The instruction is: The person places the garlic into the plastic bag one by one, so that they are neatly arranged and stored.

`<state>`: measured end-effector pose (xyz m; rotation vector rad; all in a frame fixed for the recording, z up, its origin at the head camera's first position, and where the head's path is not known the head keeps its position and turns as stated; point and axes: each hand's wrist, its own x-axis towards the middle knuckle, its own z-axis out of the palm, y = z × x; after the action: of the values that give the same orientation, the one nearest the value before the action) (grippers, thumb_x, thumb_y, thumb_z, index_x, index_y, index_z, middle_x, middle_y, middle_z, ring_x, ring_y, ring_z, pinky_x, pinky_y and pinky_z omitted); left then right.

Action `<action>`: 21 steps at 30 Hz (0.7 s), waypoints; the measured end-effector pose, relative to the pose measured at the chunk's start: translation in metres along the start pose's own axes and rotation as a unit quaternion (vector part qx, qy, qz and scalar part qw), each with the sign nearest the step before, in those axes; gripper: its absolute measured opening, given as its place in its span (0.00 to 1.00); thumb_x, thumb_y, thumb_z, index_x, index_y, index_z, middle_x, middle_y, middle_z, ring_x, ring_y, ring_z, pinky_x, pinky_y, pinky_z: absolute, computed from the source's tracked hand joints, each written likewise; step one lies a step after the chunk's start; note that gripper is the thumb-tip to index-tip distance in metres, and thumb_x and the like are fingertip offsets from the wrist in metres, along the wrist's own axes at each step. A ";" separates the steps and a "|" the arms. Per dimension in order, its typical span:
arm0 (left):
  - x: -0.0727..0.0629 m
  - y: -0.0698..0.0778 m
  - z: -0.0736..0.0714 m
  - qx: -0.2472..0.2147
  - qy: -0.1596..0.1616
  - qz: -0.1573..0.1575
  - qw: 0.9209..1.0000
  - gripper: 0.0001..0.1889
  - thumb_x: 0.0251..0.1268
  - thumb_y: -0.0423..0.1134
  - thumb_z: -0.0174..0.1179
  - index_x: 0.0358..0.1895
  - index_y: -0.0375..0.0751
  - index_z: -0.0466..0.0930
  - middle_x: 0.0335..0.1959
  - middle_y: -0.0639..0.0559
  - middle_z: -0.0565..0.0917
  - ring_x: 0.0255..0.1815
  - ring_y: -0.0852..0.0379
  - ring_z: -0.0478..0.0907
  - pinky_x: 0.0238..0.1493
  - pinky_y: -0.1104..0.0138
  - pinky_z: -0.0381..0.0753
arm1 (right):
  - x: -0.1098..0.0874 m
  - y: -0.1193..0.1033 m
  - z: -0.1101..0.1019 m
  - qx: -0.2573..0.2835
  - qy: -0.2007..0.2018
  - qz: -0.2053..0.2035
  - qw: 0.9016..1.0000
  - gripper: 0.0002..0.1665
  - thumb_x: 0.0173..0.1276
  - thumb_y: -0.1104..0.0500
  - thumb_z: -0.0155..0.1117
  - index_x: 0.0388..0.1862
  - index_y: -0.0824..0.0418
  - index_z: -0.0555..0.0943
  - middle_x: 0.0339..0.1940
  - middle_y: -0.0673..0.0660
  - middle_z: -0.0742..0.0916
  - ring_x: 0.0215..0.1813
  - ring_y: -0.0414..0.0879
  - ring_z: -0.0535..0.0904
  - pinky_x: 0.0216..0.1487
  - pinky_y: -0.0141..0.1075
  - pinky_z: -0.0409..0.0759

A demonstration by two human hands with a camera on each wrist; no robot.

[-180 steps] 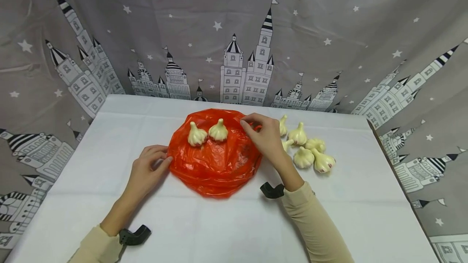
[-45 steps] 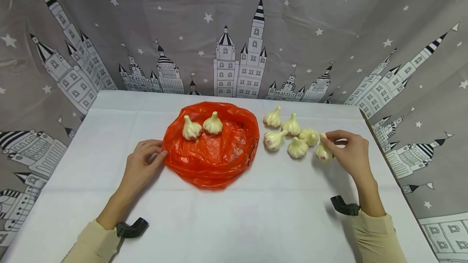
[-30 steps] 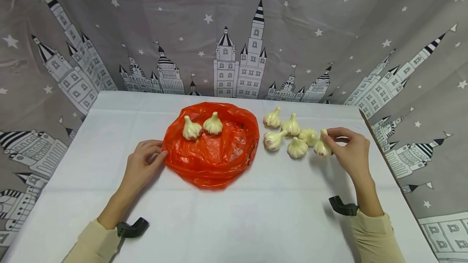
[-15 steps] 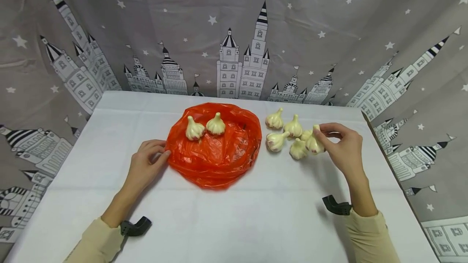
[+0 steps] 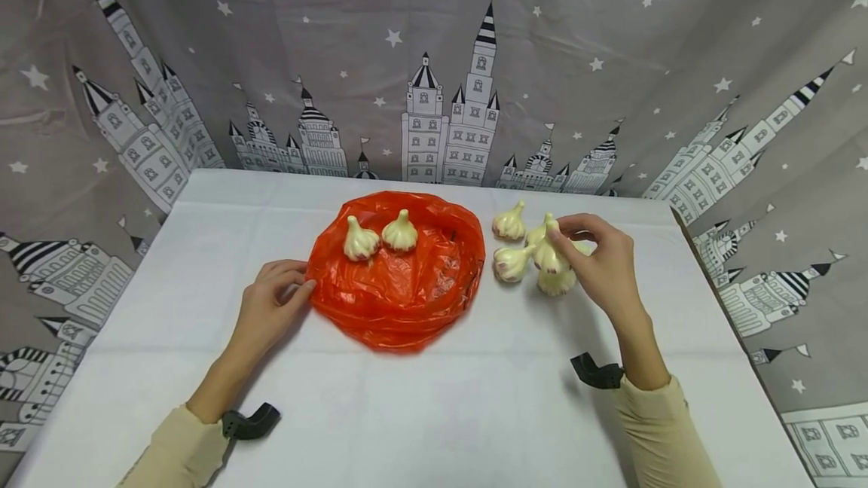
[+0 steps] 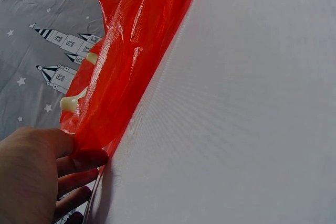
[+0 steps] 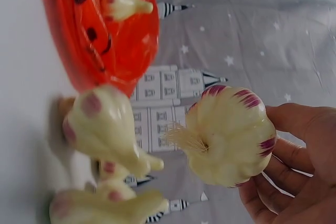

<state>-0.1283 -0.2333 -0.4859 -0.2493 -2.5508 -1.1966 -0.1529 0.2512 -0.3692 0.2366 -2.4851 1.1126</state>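
Note:
An opened red plastic bag (image 5: pixel 407 296) lies spread on the table with two garlic bulbs (image 5: pixel 361 241) in its back left part. My left hand (image 5: pixel 271 303) pinches the bag's left rim between thumb and fingers, as the left wrist view shows on the red film (image 6: pixel 131 61). Raised over the loose bulbs, my right hand (image 5: pixel 603 258) holds another garlic bulb (image 7: pixel 228 135) by its neck, roots and purple streaks facing the right wrist camera. It overlaps a bulb (image 5: pixel 556 282) behind it in the head view.
Right of the bag sits a cluster of loose garlic bulbs (image 5: pixel 511 263), one (image 5: pixel 508 222) toward the back. The white table (image 5: pixel 420 420) meets a grey castle-print curtain (image 5: pixel 305 21) at its far edge.
Six seconds ago my right hand was at the bag's right rim. Since then it has taken the rightmost bulb, lifted it and moved left over the others. My left hand keeps its place.

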 end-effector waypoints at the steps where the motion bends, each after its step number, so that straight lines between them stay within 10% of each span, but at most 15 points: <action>1: 0.000 0.000 0.000 0.000 0.000 0.000 1.000 0.06 0.71 0.34 0.68 0.33 0.39 0.86 0.54 0.40 0.87 0.63 0.42 0.77 0.55 0.92 0.62 | 0.001 -0.002 0.003 0.004 -0.004 -0.004 1.000 0.10 0.71 0.59 0.74 0.48 0.62 0.89 0.42 0.58 0.92 0.46 0.48 0.86 0.51 0.28 0.77; 10: -0.001 0.000 0.000 -0.001 0.002 -0.001 1.000 0.07 0.72 0.34 0.68 0.32 0.39 0.85 0.54 0.40 0.87 0.63 0.42 0.77 0.55 0.92 0.62 | 0.015 -0.019 0.030 0.050 -0.019 -0.020 0.998 0.09 0.69 0.60 0.76 0.45 0.62 0.90 0.40 0.57 0.92 0.45 0.50 0.86 0.52 0.46 0.82; 21: -0.001 0.002 0.000 0.001 0.002 -0.004 1.000 0.07 0.72 0.34 0.68 0.33 0.38 0.86 0.55 0.40 0.87 0.63 0.42 0.77 0.56 0.92 0.62 | 0.029 -0.036 0.056 0.081 -0.023 -0.044 0.996 0.09 0.69 0.56 0.77 0.44 0.58 0.91 0.38 0.52 0.93 0.44 0.43 0.86 0.51 0.44 0.84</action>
<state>-0.1269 -0.2321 -0.4842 -0.2371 -2.5524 -1.1957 -0.1842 0.1861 -0.3657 0.4174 -2.4006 1.2849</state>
